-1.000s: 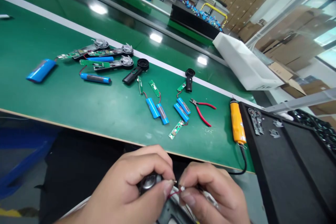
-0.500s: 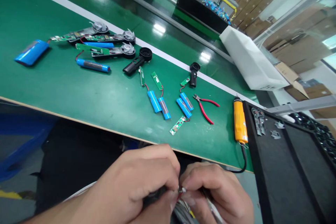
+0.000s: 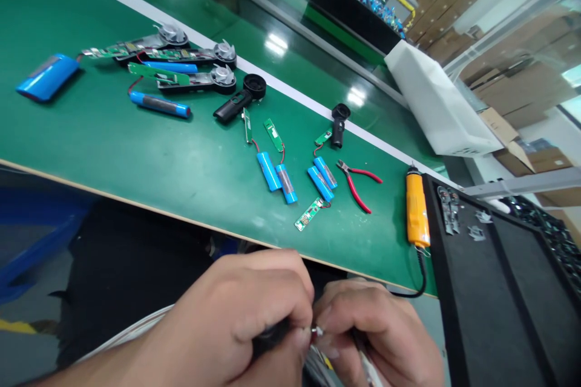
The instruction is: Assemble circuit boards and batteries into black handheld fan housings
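Below the table edge, my left hand [image 3: 267,308] and my right hand [image 3: 381,332] meet, both with fingers pinched together. Between their fingertips shows a tiny silvery piece [image 3: 316,331] with a bit of red under it; its kind is too small to tell. A dark object [image 3: 271,338] sits partly hidden inside my left hand's grip. Under my right fingers runs a pale, narrow strip [image 3: 368,369], mostly covered. Closest on the table lies a green circuit board [image 3: 308,214] wired to a blue battery [image 3: 321,184].
Red-handled cutters [image 3: 358,186] lie near the batteries. An orange electric screwdriver [image 3: 416,208] stands beside a black tray [image 3: 490,272] with grey parts. Opened handheld fans [image 3: 197,81], a black fan housing [image 3: 240,98] and a blue battery pack [image 3: 48,77] lie on the left.
The view has shifted slightly, so the table items sit a little differently in it. My hands stay pinched together in nearly the same pose.
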The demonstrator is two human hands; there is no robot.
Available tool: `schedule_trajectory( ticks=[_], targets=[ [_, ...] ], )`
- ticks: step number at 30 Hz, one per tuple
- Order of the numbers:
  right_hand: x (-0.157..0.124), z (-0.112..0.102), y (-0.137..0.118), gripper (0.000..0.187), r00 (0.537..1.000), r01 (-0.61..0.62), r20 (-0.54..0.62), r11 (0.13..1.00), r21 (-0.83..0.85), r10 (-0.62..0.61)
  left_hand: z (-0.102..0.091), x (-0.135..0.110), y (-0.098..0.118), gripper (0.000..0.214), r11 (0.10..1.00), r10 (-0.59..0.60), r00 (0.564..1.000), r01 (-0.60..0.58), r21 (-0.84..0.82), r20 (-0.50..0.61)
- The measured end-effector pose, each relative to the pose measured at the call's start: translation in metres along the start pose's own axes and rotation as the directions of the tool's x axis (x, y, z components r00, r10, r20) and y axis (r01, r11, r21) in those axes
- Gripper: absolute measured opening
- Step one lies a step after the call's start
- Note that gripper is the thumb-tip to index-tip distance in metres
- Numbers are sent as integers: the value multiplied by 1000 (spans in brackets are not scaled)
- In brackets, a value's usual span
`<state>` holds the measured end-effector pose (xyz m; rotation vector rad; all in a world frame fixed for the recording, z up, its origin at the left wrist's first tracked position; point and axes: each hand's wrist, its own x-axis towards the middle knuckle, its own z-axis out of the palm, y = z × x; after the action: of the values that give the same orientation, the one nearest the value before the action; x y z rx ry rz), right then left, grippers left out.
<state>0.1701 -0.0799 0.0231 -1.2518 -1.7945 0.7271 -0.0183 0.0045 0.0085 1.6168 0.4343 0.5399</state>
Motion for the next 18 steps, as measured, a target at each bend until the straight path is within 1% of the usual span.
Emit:
schedule_trajectory(
  ticks=[3,6,11,13,18],
  targets=[
    [-1,0,0,19,1000,-4,14,1000,3,4,0,2,1,22,1000,-8,1000,8,-10,2],
    [1,2,0,21,1000,-6,-6,1000,-9,6,2,4,2,21,1000,-18,1000,18,-2,-4],
    [4,3,-3,19,999,11,-40,999,-36,-13,6,3,-1,20,996,85,996,-86,-36,-34],
    [4,1,-5,17,999,2,-43,999,-40,-4,7,2,-2,19,998,55,998,-57,-38,-42],
    [1,-3,-7,13,997,-29,-67,999,-36,27,9,0,-1,20,997,8,1000,-9,-75,-11]
  ],
)
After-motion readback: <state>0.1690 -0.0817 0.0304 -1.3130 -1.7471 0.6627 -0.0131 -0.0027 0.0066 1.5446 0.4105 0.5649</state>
